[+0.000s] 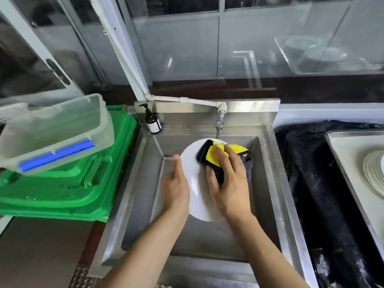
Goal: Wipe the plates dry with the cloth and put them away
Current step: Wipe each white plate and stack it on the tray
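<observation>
A white plate [195,169] is held above the steel sink [145,183]. My left hand [175,187] grips its left rim, thumb on the top face. My right hand [228,183] presses a yellow and black cloth [212,156] flat against the plate's upper right part, fingers spread over the cloth. At the far right a stack of white plates [374,171] lies on a metal tray [342,146], partly cut off by the frame edge.
A tap [219,125] hangs over the sink's back, with a brown pump bottle [152,121] at its left corner. Left of the sink, a clear plastic bin [56,132] sits on green crates [72,183]. A black cloth [324,183] covers the right counter.
</observation>
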Demonstrator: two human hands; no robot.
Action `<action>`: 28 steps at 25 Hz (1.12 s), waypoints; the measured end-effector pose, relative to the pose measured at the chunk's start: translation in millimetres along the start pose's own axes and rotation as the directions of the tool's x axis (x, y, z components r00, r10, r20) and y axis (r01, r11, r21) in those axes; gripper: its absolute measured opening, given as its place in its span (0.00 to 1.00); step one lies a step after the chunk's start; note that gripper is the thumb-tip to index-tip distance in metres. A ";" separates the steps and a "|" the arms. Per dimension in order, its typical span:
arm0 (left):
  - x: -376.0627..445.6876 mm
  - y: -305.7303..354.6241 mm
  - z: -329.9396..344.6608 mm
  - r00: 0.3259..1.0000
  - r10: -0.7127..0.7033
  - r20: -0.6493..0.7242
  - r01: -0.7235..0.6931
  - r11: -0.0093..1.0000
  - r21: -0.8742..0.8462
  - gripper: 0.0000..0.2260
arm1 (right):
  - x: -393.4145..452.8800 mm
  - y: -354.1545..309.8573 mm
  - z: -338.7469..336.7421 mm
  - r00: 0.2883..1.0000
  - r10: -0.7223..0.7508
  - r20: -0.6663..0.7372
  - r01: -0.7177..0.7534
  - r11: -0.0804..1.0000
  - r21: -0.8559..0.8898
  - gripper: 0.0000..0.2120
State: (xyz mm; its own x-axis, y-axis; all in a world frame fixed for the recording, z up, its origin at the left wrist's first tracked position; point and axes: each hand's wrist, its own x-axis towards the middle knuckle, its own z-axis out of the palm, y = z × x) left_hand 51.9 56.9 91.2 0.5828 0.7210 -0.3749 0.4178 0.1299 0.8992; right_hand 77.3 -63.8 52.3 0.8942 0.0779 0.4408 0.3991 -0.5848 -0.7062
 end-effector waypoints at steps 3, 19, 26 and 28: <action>8.1 6.3 -9.8 0.999 -0.002 0.046 0.004 0.999 -0.043 0.28 | -8.0 -25.1 20.9 0.971 -0.229 0.072 0.227 0.973 0.033 0.23; 14.8 31.5 -21.4 0.999 0.053 -0.002 -0.053 0.997 -0.050 0.26 | 27.1 -70.9 36.8 0.992 0.112 -0.057 -0.101 0.980 0.169 0.19; 23.0 29.4 -24.8 0.999 0.026 0.046 -0.022 0.997 -0.080 0.29 | 33.9 -62.9 31.1 0.992 0.124 -0.028 -0.119 0.983 0.140 0.18; 27.4 32.8 -22.6 1.000 0.013 0.025 -0.011 0.996 -0.094 0.27 | 23.1 -74.2 35.3 0.999 0.039 0.032 -0.043 0.991 0.124 0.18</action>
State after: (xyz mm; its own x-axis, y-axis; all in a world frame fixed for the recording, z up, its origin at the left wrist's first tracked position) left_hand 65.8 96.3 115.5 0.6053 0.7057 -0.3682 0.3440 0.1853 0.9205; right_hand 75.5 9.9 95.3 0.9152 0.0811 0.3948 0.3826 -0.4827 -0.7878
